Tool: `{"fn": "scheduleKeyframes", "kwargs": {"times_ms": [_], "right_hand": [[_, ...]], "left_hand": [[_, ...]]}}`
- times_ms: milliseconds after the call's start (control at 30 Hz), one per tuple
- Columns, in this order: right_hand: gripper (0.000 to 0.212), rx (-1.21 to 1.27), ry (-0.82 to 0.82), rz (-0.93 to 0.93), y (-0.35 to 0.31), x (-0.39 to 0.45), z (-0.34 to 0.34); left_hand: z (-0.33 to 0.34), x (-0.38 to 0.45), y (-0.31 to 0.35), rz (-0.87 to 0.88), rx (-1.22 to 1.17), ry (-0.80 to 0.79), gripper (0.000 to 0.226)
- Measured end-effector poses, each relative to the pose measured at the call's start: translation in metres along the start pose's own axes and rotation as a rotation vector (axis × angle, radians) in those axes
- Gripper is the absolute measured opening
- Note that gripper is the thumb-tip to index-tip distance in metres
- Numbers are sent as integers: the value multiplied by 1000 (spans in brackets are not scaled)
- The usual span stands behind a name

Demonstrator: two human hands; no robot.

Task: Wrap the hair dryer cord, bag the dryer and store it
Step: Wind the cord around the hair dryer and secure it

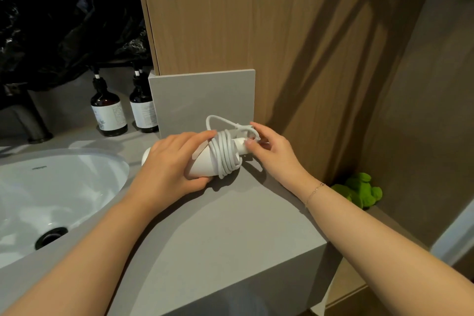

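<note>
Where the smooth grey stone bench (218, 233) met the wood-grain wall panel (256, 15), a matt grey upstand (200, 97) stood at the back edge, and a glossy white oval sink (59, 187) with a dark drain was sunk into the bench on the left. Behind the sink stood two dark brown glass bottles (109, 110) with pale labels and pump tops, and a fuzzy green soft toy (359, 191) lay on a lower ledge to the right. The hair dryer (202, 167), a smooth white plastic body, lay on its side on the bench just in front of the upstand. The left hand (169, 167) lay over its barrel, fingers curled round it and thumb under it. The white rubbery cord (225, 154) was wound in several tight loops round the body, with one loose loop arching up behind. The right hand (272, 151), a thin chain at its wrist, pinched the cord's end with bent fingers (254, 146) at the dryer's narrow end.
</note>
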State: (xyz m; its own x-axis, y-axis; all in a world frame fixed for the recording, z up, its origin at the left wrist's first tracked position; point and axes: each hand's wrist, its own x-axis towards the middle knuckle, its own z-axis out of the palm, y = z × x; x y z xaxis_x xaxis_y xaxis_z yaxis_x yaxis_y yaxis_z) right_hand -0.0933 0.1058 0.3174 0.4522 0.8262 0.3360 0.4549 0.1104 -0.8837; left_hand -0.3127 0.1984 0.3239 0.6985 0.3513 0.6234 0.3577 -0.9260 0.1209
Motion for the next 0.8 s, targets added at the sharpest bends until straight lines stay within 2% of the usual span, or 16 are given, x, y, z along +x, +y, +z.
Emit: {"fn": "scheduleKeyframes", "kwargs": {"times_ms": [100,233,467,700,800], "right_hand": [[32,-18,102,-60,3,1,0],[31,44,127,-56,3,2,-4],[33,229,94,76,2,6,-2],[25,29,246,-40,4,5,5],[22,47,234,-23,4,3,3]], "left_hand": [[-2,1,-1,-7,-22,4,83],[-1,1,0,4,-5,5,84],[7,3,2,50,103,-7,82],[12,2,8,39,159,11,84],[13,1,10,15,159,3,82]]}}
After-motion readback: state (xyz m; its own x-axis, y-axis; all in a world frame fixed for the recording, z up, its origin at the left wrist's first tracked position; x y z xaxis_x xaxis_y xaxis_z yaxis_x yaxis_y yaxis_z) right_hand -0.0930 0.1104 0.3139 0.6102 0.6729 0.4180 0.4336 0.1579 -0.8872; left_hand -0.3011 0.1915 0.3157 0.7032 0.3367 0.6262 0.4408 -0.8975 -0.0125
